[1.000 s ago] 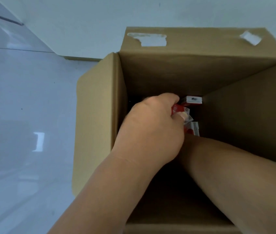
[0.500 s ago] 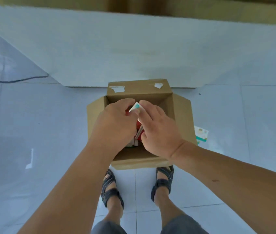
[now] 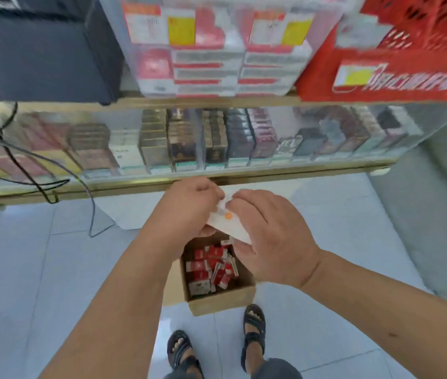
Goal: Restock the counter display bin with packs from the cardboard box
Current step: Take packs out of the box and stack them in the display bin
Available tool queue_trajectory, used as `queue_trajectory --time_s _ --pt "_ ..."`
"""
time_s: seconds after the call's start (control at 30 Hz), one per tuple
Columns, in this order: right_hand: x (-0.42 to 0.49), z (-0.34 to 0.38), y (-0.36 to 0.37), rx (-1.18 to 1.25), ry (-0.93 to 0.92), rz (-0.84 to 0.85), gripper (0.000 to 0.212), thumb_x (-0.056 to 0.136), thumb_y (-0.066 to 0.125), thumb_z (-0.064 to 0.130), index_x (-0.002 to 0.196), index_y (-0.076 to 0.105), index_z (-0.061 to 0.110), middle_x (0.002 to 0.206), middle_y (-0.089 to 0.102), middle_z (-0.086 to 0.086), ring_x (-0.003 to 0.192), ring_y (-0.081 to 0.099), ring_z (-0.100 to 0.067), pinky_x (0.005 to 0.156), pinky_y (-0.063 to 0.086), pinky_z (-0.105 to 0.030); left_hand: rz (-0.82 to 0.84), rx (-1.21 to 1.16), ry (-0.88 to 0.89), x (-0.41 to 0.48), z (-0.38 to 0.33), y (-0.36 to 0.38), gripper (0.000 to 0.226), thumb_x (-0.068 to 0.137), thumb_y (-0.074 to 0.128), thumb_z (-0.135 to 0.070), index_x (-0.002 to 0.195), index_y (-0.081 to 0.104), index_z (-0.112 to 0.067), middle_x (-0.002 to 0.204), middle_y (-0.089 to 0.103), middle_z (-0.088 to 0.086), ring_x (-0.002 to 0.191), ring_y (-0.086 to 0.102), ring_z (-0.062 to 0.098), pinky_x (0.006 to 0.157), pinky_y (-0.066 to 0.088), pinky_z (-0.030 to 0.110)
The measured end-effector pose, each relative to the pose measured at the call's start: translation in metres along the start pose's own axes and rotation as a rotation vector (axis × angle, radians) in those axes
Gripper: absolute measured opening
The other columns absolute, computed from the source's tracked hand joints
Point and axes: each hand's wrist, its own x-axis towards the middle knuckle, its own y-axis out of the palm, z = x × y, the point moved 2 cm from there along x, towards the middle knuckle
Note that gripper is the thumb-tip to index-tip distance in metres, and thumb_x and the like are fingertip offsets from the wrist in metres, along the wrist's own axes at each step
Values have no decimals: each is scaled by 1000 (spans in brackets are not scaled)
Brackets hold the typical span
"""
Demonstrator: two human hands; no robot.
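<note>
**Both hands hold a white pack above the open box**

The left hand [image 3: 189, 206] and the right hand [image 3: 268, 236] meet in the middle of the view, well above the floor. Between them they grasp a white pack [image 3: 230, 225] marked with an orange dot. The fingers of both hands are curled round it, the left at its far left end and the right over its near right side. The blur makes it hard to tell whether this is one pack or several held together.

Directly below the hands, the cardboard box [image 3: 222, 299] stands open on the pale tiled floor [image 3: 25, 269]. Red-and-white packs [image 3: 208, 266] lie loose and jumbled inside it. Two feet in dark sandals [image 3: 253, 324] stand just near of the box.

Beyond the hands is a glass cabinet [image 3: 216, 138] with rows of dark and light packs standing on edge inside. The tabletop [image 3: 216, 101] above it carries three things. The clear bin [image 3: 216, 45] sits at the far middle, with red-and-white packs stacked flat in it. A red crate [image 3: 397, 50] touches it on the right, and a black case [image 3: 39, 50] sits on the left. Dark cables [image 3: 25, 170] hang down the left front of the cabinet, and one reaches the floor.
</note>
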Motion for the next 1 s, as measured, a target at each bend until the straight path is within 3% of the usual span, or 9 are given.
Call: queue_trajectory --time_s 0.07,0.13,0.23,0.33,0.47,0.67,0.77,0.9,1.0 --pt "13 5 -33 -58 -1 -66 34 83 69 25 111 66 7 109 65 -12 93 61 -33 71 50 -45 -8 -44 37 -19 -29 -10 25 88 54 -7 77 69 -24 90 71 7 80 70 23 65 61 36" --pt "27 11 -63 -107 -51 -141 30 88 67 24 113 69 8 110 67 -10 96 63 -32 75 50 -45 15 -92 90 -37 -54 -21 32 88 52 -3 96 69 -29 98 69 0 81 69 20 64 60 33" --pt "43 15 -102 -152 -133 -266 28 96 55 18 117 70 7 118 68 -11 106 64 -33 84 50 -46 86 -161 152 -59 -89 -37 45 88 56 -1 119 61 -34 112 64 -6 92 70 22 75 61 40" --pt "56 11 -129 -221 -179 -362 31 96 57 14 124 67 8 126 66 -12 115 63 -31 90 50 -45 153 -206 181 -74 -123 -44 46 88 57 2 119 60 -32 114 66 -1 95 70 25 80 60 44" --pt "77 1 -152 -222 -213 -405 35 96 52 8 129 62 5 129 63 -15 120 60 -31 96 50 -46 146 -224 212 -84 -159 -46 45 89 56 2 122 60 -28 116 67 2 93 71 25 70 60 36" --pt "120 -26 -187 -281 -203 -355 38 98 55 30 129 63 9 126 65 -12 115 61 -30 88 51 -47 32 -208 314 -75 -206 -35 44 91 53 2 124 61 -26 121 64 5 95 70 26 69 59 36" --pt "139 -46 -193 -317 -193 -330 42 93 59 25 133 59 10 126 64 -12 115 60 -30 83 49 -47 -22 -181 344 -63 -226 -21 46 91 52 1 124 59 -29 125 60 2 100 68 23 70 59 36" --pt "163 -77 -189 -362 -168 -331 44 90 61 17 133 57 10 127 63 -14 116 60 -33 82 51 -46 -96 -122 385 -44 -253 -4 53 91 49 0 130 54 -36 122 50 -17 104 63 17 81 59 40" --pt "182 -101 -186 -374 -159 -309 44 89 55 15 132 57 9 127 64 -16 115 61 -34 86 53 -46 -120 -104 401 -26 -270 3 57 90 48 -3 132 50 -42 123 54 -14 100 66 22 81 59 41"
